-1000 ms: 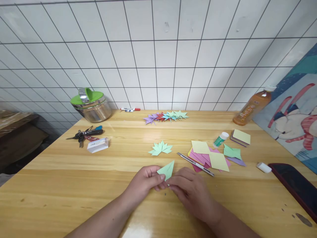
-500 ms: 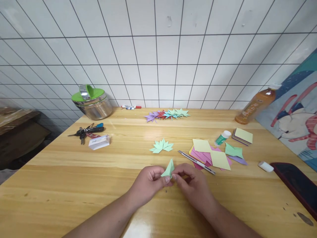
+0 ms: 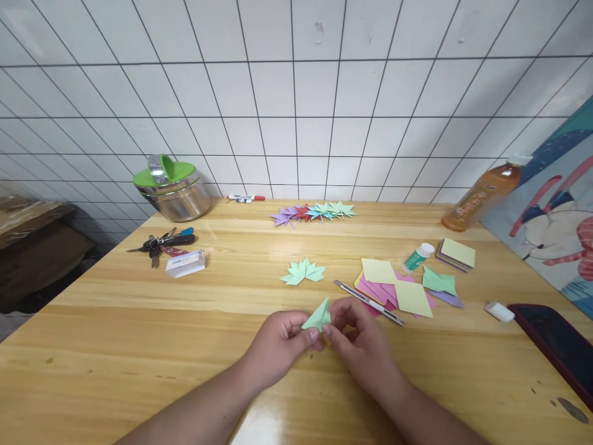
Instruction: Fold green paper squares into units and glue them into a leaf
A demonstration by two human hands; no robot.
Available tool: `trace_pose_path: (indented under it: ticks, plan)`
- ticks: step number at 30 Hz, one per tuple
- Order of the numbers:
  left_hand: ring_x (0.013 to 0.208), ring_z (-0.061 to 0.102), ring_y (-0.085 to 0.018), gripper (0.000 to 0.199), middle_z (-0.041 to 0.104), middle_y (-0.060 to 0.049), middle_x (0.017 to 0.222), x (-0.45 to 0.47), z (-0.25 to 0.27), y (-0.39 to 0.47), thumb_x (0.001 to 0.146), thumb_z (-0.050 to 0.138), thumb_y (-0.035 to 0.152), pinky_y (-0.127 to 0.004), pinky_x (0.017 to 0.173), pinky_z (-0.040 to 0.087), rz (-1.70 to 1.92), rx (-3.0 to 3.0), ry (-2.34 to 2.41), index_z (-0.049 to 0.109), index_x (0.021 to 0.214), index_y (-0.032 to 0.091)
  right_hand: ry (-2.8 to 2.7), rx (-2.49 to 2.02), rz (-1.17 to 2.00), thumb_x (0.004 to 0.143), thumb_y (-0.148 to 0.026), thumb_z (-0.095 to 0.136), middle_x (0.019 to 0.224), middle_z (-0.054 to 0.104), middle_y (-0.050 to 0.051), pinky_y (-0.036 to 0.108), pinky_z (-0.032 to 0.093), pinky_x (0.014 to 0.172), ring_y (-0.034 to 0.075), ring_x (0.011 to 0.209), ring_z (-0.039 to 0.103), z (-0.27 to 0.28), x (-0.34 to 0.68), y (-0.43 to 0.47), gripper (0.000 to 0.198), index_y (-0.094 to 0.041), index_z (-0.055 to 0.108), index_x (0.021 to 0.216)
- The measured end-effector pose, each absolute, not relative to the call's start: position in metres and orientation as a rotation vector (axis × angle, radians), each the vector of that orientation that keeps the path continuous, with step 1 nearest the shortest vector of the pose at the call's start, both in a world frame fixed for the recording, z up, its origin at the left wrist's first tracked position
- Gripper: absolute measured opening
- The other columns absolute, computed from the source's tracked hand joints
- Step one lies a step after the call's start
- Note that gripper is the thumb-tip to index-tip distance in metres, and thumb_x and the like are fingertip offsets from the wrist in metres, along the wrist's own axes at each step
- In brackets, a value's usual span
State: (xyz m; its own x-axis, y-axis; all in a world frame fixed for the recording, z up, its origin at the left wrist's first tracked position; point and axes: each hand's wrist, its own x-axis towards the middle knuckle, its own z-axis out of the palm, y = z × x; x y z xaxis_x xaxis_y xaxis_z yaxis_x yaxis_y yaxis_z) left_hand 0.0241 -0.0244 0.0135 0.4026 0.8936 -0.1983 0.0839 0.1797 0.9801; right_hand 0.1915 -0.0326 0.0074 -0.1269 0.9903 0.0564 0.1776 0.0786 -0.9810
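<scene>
A small folded piece of light green paper [image 3: 319,316] is held up between my two hands, its point upward. My left hand [image 3: 282,343] pinches its lower left side with thumb and fingers. On its lower right edge, my right hand [image 3: 359,340] grips with thumb and bent fingers. Just beyond the hands lies a green folded-paper leaf [image 3: 302,272] made of several pointed pieces. Farther back, against the wall, sits a row of folded-paper leaves [image 3: 315,212] in purple, red, blue and green.
A utility knife [image 3: 369,303] lies by loose paper sheets [image 3: 413,299]. Near them are a glue stick [image 3: 418,257], a paper stack [image 3: 456,254], an eraser [image 3: 499,311] and a phone [image 3: 556,346]. Keys [image 3: 162,244], a small box [image 3: 186,264] and a steel pot [image 3: 178,199] stand left; a bottle [image 3: 484,196] leans right.
The green paper between my hands has turned and widened, its tip shifting slightly right. My right hand's fingers have moved a little around its edge.
</scene>
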Motion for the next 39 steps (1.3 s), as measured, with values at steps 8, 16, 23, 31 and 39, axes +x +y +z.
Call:
trace_pose_path:
  ticks: [8, 16, 23, 31, 39]
  plan:
    - [0.063, 0.056, -0.013, 0.027, 0.064, -0.003, 0.068, 0.025, 0.013, -0.024, 0.078, 0.059, 0.039, -0.022, 0.059, 0.041, 0.778, 1.28, 1.036, 0.064, 0.074, 0.013, -1.406, -1.238, 1.478, 0.072, -0.039, 0.064, 0.066, 0.064, 0.002, 0.023, 0.044, 0.051, 0.015, 0.062, 0.06, 0.015, 0.192, -0.028, 0.022, -0.017, 0.062, 0.075]
    - [0.071, 0.058, -0.014, 0.022, 0.065, -0.002, 0.075, 0.029, 0.009, -0.028, 0.081, 0.056, 0.035, -0.022, 0.064, 0.042, 0.795, 1.347, 1.065, 0.064, 0.078, 0.014, -1.4, -1.325, 1.413, 0.072, -0.034, 0.064, 0.06, 0.061, 0.0, 0.022, 0.04, 0.049, 0.011, 0.053, 0.051, 0.014, 0.193, -0.027, 0.02, -0.017, 0.057, 0.064]
    - [0.07, 0.059, -0.015, 0.028, 0.067, -0.004, 0.075, 0.025, 0.011, -0.026, 0.08, 0.057, 0.041, -0.023, 0.062, 0.042, 0.795, 1.26, 1.061, 0.064, 0.08, 0.013, -1.497, -1.306, 1.168, 0.073, -0.026, 0.062, 0.077, 0.06, 0.001, 0.02, 0.04, 0.047, 0.009, 0.054, 0.048, 0.012, 0.192, -0.03, 0.018, -0.018, 0.058, 0.088]
    - [0.066, 0.06, -0.014, 0.03, 0.068, -0.006, 0.072, 0.02, 0.013, -0.023, 0.078, 0.059, 0.041, -0.021, 0.059, 0.042, 0.773, 1.215, 0.954, 0.065, 0.078, 0.012, -1.746, -1.192, 0.9, 0.076, -0.018, 0.059, 0.076, 0.058, 0.0, 0.021, 0.044, 0.052, 0.011, 0.061, 0.054, 0.01, 0.197, -0.032, 0.01, -0.021, 0.06, 0.085]
    - [0.064, 0.06, -0.015, 0.028, 0.067, -0.004, 0.067, 0.02, 0.011, -0.022, 0.079, 0.057, 0.04, -0.021, 0.058, 0.042, 0.754, 1.216, 1.013, 0.063, 0.075, 0.013, -1.836, -1.072, 0.968, 0.078, -0.012, 0.056, 0.076, 0.06, 0.001, 0.022, 0.046, 0.059, 0.012, 0.068, 0.057, 0.018, 0.197, -0.033, 0.009, -0.02, 0.06, 0.077]
